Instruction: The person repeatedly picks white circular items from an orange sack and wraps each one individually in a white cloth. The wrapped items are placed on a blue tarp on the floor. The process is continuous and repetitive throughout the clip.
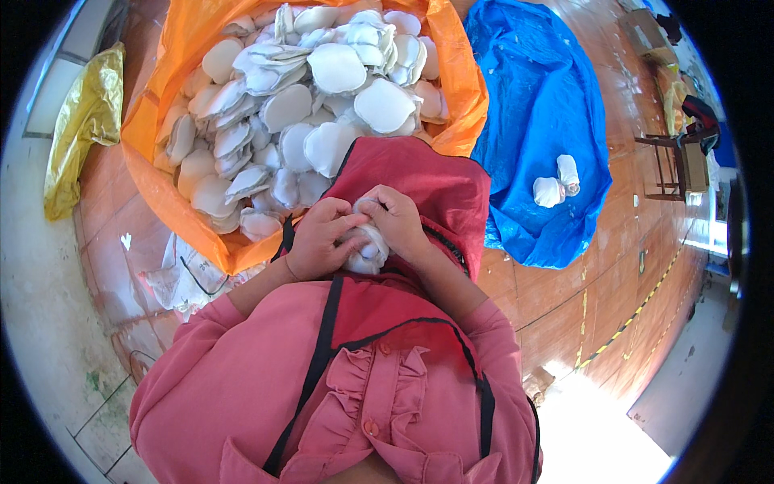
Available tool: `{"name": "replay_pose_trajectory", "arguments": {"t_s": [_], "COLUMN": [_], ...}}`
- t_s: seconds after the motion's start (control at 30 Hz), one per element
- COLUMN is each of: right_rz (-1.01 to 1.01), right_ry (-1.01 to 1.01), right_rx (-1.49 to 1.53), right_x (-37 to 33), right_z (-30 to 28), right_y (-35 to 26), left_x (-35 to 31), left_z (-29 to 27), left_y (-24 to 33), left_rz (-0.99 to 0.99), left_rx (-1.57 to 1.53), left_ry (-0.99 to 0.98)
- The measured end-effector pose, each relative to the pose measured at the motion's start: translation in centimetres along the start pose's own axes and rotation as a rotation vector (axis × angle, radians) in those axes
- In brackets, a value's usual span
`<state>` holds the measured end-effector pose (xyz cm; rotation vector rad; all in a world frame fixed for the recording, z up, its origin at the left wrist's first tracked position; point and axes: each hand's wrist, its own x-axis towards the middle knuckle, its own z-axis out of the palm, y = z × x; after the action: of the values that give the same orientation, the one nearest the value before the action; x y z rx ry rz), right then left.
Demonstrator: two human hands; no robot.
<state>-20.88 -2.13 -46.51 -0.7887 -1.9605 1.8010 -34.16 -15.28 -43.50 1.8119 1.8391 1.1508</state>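
Observation:
Over my lap, both hands hold one bunched white fabric pad (369, 256). My left hand (317, 239) is closed on its left side, with fingers bent across the top. My right hand (395, 219) grips it from the upper right, the thumb pressed in near the left fingertips. Parts of the pad are hidden by the fingers. Just beyond my hands, a big orange sack (468, 89) stands with its mouth wide, holding a heap of flat, rounded white pads (337, 68). A red apron (427, 173) covers my lap and touches the sack's near side.
Right of the orange sack a blue plastic sack (536, 105) lies spread on the tiled floor (556, 310), with a few bundled white pieces (556, 184) on it. A yellow sack (87, 129) leans at the far left. A wooden stool (665, 165) stands at the right.

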Motion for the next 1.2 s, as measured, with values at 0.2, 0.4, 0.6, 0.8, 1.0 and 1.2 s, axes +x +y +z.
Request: {"name": "replay_pose_trajectory", "arguments": {"t_s": [0.2,0.4,0.6,0.8,1.0,1.2], "right_rz": [0.188,0.293,0.268,0.159,-0.327,-0.179], "right_ry": [0.110,0.175,0.138,-0.013,-0.074,0.300], "right_rx": [0.238,0.454,0.586,0.570,0.304,0.656], "right_x": [-0.7,-1.1,-1.1,-0.8,0.2,0.0], "right_z": [0.4,0.6,0.6,-0.2,-0.3,2.3], "right_y": [-0.1,0.5,0.7,0.0,-0.3,-1.0], "left_x": [1.3,0.5,0.3,-0.1,3.0,6.9], "left_z": [-1.3,-0.1,-0.2,-0.3,-2.5,-5.1], "left_y": [1.6,0.6,1.2,0.7,0.7,0.8], "left_rz": [-0.119,0.055,0.114,-0.113,-0.521,-0.396], "left_rx": [-0.019,0.060,0.176,-0.069,-0.218,-0.065], "left_ry": [-0.211,-0.104,-0.020,0.065,-0.224,-0.649]}}
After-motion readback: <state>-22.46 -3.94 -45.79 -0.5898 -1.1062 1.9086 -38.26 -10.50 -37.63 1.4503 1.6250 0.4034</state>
